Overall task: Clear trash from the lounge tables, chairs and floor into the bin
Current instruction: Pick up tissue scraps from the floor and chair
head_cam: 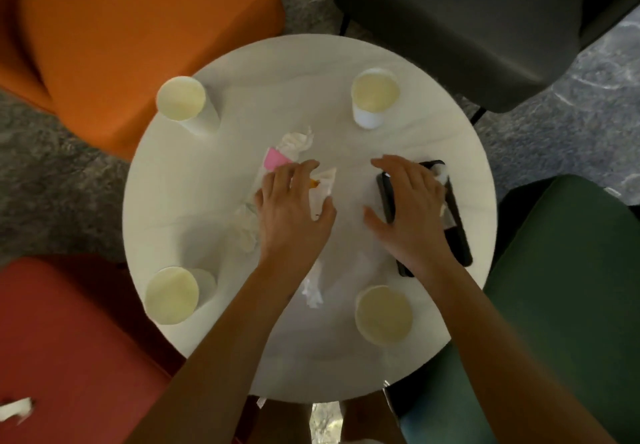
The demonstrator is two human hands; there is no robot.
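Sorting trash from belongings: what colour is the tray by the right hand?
The tray is black, seen in the head view.

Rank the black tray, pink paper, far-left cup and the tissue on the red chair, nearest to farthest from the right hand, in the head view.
1. Black tray: under the right hand, on the right side of the table.
2. Pink paper: mid-table, to its left.
3. Far-left cup: table's far left edge.
4. Tissue: off the table, on the red chair.
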